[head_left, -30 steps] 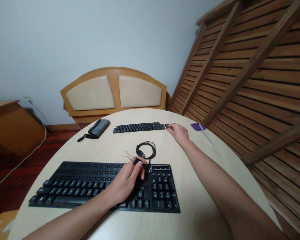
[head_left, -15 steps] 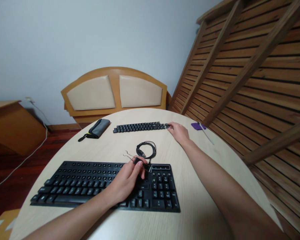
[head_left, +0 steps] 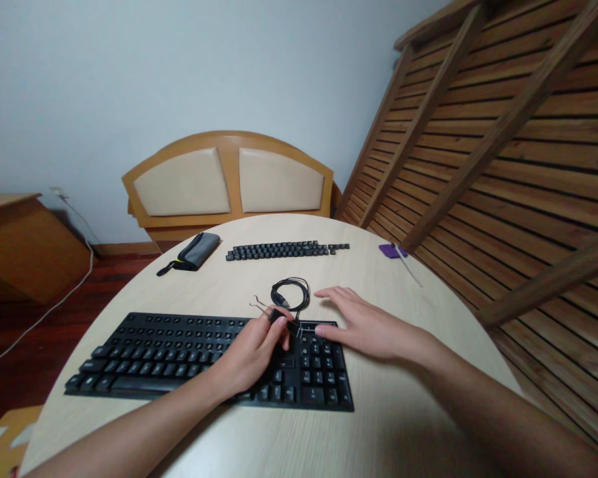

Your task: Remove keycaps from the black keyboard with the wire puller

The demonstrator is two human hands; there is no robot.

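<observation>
My left hand [head_left: 256, 346] is closed around a wire keycap puller [head_left: 275, 315], its black handle between thumb and fingers and its bent wires pointing up and left. Below that hand lies a black keyboard [head_left: 167, 366]; its back rows on the left show bare switches without caps, while the front rows and the number pad keep theirs. Fingers apart and holding nothing, my right hand [head_left: 363, 324] hovers by the keyboard's back right corner. Loose black keycaps [head_left: 274, 250] lie in rows farther back on the table.
Behind the keyboard is its coiled cable [head_left: 306, 299]. A grey pouch [head_left: 199, 251] lies at the back left of the round table [head_left: 379, 425]. At the right is a purple pad [head_left: 391, 251] with a thin pale stick [head_left: 411, 269] against it. Slatted wood stands beyond.
My right hand has left the right end of the keycap rows and come back toward the keyboard, its fingers now spread. My left hand keeps its hold on the puller.
</observation>
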